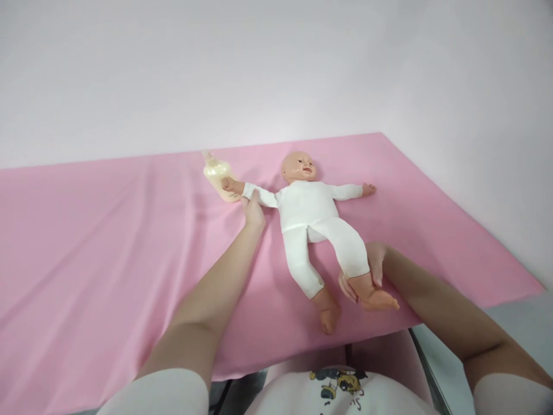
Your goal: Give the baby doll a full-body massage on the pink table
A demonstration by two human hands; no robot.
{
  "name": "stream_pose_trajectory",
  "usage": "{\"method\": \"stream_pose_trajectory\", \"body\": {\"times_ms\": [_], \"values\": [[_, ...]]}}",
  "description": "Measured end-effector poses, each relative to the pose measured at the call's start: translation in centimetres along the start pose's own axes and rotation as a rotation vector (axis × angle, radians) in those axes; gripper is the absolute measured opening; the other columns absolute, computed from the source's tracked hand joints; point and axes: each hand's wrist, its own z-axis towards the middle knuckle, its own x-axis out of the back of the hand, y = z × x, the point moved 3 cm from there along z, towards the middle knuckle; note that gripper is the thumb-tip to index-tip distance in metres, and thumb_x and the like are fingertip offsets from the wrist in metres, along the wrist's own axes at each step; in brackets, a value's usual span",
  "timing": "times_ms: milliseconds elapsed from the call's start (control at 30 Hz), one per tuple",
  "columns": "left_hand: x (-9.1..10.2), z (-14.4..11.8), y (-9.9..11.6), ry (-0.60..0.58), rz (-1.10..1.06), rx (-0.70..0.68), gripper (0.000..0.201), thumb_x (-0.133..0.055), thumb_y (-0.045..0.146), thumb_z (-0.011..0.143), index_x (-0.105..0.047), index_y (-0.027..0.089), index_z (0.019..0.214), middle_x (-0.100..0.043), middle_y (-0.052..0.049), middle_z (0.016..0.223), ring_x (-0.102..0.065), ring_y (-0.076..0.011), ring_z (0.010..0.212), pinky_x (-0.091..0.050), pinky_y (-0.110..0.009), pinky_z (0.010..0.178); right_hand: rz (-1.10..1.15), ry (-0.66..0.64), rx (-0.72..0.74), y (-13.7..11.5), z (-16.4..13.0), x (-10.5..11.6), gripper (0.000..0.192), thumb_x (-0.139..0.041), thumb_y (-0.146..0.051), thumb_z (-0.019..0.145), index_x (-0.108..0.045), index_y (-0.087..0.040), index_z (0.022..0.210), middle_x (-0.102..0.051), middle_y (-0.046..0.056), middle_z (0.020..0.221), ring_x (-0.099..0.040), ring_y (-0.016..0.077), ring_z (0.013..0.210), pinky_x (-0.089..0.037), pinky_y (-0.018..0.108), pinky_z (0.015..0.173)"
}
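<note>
A baby doll [307,204] with a white cloth body lies on its back, head toward the wall and arms spread. My left hand [254,210] is closed around the doll's sleeve on the left side, its thumb on top. Around the lower leg on the right side, my right hand [367,268] is wrapped, with its fingers showing under the leg and the thumb beside the ankle. A feeding bottle [219,176] with pale yellow contents lies just beyond the doll's left-side fist, which partly covers it.
A pink cloth [108,276] with soft folds covers the table. Its back edge runs along a white wall [242,69], and its right edge slants toward me. The front edge is close to my body.
</note>
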Motion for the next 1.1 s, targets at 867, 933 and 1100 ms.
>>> {"method": "stream_pose_trajectory", "body": {"times_ms": [867, 933, 1100], "values": [[-4.0, -4.9, 3.0, -0.813, 0.885, -0.662, 0.052, -0.046, 0.003, 0.074, -0.075, 0.026, 0.111, -0.069, -0.007, 0.127, -0.061, -0.0258, 0.124, -0.045, -0.05, 0.114, 0.5, 1.12, 0.203, 0.3, -2.4, 3.2, 0.039, -0.07, -0.05, 0.089, -0.069, -0.011, 0.09, -0.07, 0.006, 0.086, -0.069, 0.0183, 0.079, -0.058, 0.035, 0.08], [-4.0, -5.0, 3.1, -0.808, 0.885, -0.665, 0.05, -0.046, 0.004, 0.076, -0.075, 0.026, 0.11, -0.07, -0.007, 0.127, -0.061, -0.0256, 0.124, -0.045, -0.05, 0.114, 0.476, 1.104, 0.208, 0.2, -2.2, 3.0, 0.038, -0.073, -0.049, 0.086, -0.069, -0.012, 0.092, -0.071, 0.006, 0.087, -0.069, 0.0183, 0.08, -0.058, 0.035, 0.082], [-3.4, -4.6, 2.8, -0.739, 0.799, -0.635, 0.035, -0.055, 0.019, 0.087, -0.069, 0.025, 0.118, -0.07, -0.01, 0.125, -0.062, -0.0281, 0.125, -0.046, -0.05, 0.115, 0.281, 0.979, 0.271, -0.5, -1.5, 2.3, 0.041, -0.072, -0.053, 0.088, -0.07, -0.013, 0.095, -0.071, 0.007, 0.091, -0.067, 0.0196, 0.083, -0.055, 0.037, 0.086]]}}
